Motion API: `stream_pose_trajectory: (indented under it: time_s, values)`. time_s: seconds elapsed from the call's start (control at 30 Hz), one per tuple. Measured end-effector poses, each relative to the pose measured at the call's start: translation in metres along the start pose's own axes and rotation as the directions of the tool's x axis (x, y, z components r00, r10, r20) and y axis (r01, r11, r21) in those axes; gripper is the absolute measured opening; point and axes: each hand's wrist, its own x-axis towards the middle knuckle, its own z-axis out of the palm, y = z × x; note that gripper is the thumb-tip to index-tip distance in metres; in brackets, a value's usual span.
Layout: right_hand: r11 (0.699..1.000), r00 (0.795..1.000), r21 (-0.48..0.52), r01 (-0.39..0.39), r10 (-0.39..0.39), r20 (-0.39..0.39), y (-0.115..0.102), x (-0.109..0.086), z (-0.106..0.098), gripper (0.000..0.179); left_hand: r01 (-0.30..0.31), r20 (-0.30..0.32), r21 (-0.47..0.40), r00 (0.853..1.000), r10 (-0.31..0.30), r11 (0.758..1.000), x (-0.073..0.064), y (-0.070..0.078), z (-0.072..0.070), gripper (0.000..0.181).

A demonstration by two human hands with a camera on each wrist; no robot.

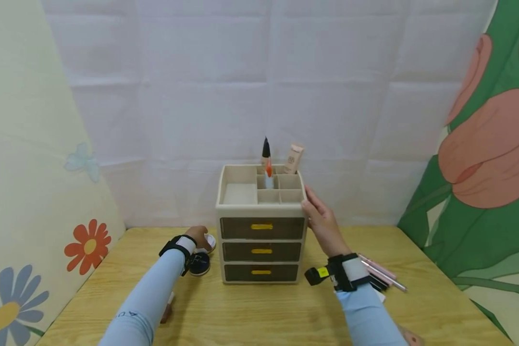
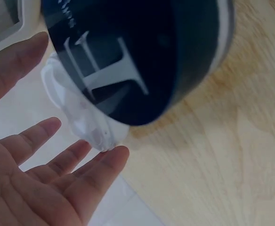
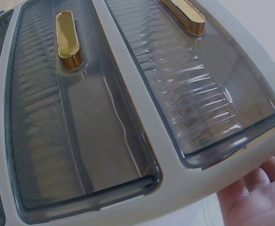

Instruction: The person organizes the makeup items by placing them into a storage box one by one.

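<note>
A cream drawer organizer [image 1: 261,210] with three dark drawers and yellow handles stands mid-table. My right hand [image 1: 322,223] rests against its right side, fingers extended along the wall; in the right wrist view the fingers [image 3: 257,186] show beside the drawer edge. Left of the organizer, my left hand [image 1: 197,235] reaches to a crumpled-looking white item [image 2: 85,117], fingers spread with the fingertips right at it. A dark round-lidded container [image 2: 123,61] with white lettering stands just nearer. In the organizer's top compartments are a BB tube [image 1: 294,157], a black-capped bottle [image 1: 265,149] and an orange-tipped bottle [image 1: 268,172].
Several slim pink, silver and black sticks [image 1: 380,273] lie right of the organizer, partly behind my right wrist. A small brownish item [image 1: 166,312] shows beside my left forearm. White cloth [image 1: 199,96] hangs behind the wooden table [image 1: 242,312], with flowered cloth at both sides.
</note>
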Motion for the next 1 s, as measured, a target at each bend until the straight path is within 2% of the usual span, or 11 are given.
stream_pose_trajectory:
  time_s: [0.1,0.3,0.4,0.63,0.77,1.0]
  values:
    - [1.0,1.0,0.002,-0.001,0.001,-0.003,0.001,0.0,0.0,0.058,0.02,0.009,0.009,1.0,-0.02,1.0,0.001,-0.001,0.002,0.057]
    - [1.0,1.0,-0.023,0.009,-0.009,0.01,0.001,0.0,-0.003,0.061,0.096,0.034,0.001,0.995,-0.096,0.995,0.0,0.003,0.0,0.056]
    - [0.999,1.0,-0.041,0.015,-0.014,0.016,0.0,0.0,-0.003,0.061,0.11,0.037,-0.004,0.993,-0.109,0.994,-0.002,0.005,-0.001,0.053]
    - [0.999,1.0,-0.036,0.003,-0.003,0.009,-0.001,0.0,-0.001,0.06,0.041,-0.018,0.032,0.999,-0.041,0.999,-0.003,0.0,0.003,0.058]
    - [0.999,1.0,-0.034,-0.001,0.001,0.002,0.001,0.0,0.0,0.058,0.014,-0.03,0.018,0.999,-0.013,1.0,-0.003,-0.004,0.003,0.059]
    - [0.999,1.0,-0.037,0.004,-0.004,0.005,0.002,0.0,-0.001,0.06,-0.079,-0.108,0.01,0.991,0.08,0.997,-0.001,-0.005,-0.009,0.05]
